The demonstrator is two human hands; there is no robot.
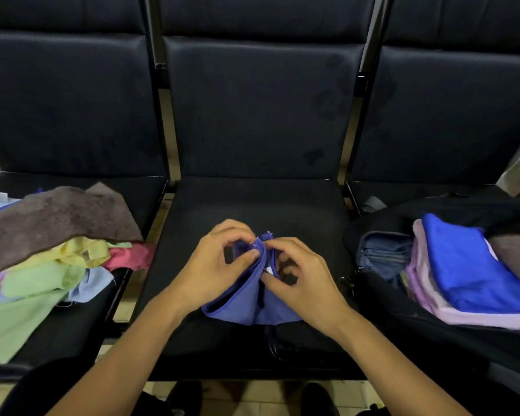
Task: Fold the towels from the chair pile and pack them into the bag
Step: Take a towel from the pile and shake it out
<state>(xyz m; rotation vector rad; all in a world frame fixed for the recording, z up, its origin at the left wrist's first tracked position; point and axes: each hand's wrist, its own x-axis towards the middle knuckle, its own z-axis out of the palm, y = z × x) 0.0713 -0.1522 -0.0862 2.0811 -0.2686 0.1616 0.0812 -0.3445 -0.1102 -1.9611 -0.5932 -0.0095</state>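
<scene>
The purple-blue towel [246, 298] lies on the middle chair seat [297, 205], close to the front edge. I see it already folded over, with its far corners bunched up between the two hands. The left hand [213, 265] pinches the corners from the left side, thumb against fingers. The right hand [300, 277] pinches the same bunch from the right. So the hands are close together, both holding the same cloth.

On the left chair sits the pile of towels [48, 250] not folded yet. A brown fuzzy one lies on top, with yellow, green, pink and light blue ones under it. On the right chair the black bag [403, 313] lies open. Inside it I see folded towels [463, 274], a bright blue one on top of pale purple ones.

I think this towel is thin, soft and very light. It will flop and sag wherever I do not hold it. It will not break, but the layers can slide apart. The best place to hold it is at the corners and edges, so the sides line up. To carry it to the bag, I would slip fingers under the folded stack and press a thumb on top.
</scene>
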